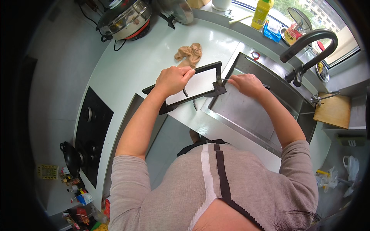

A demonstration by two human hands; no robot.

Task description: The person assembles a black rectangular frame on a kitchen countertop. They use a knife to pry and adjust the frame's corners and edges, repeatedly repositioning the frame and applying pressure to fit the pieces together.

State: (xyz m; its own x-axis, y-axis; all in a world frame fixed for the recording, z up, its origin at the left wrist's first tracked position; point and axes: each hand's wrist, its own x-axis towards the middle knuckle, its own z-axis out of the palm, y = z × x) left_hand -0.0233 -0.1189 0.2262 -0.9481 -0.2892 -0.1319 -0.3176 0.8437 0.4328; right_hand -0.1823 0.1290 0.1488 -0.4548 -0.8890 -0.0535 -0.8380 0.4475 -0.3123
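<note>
My left hand (175, 80) grips the far bar of a black rectangular metal frame (208, 67), which looks like a gas hob pan support. The frame is tilted over the counter, beside the left rim of the sink. In my right hand (245, 84) is a thin tool (225, 79) with a metal shaft; a dark end sticks out behind the hand. Its tip meets the frame's right corner, though contact cannot be made out for certain. Behind my left hand lies a crumpled tan cloth (189, 54) on the counter.
The stainless sink (245, 106) with a dark faucet (310, 55) is at right. A black gas hob (94, 130) with a wok (71, 158) is at left. Farther back are a steamer pot (124, 23) and a glass lid (176, 10). A yellow bottle (261, 14) stands on the sill.
</note>
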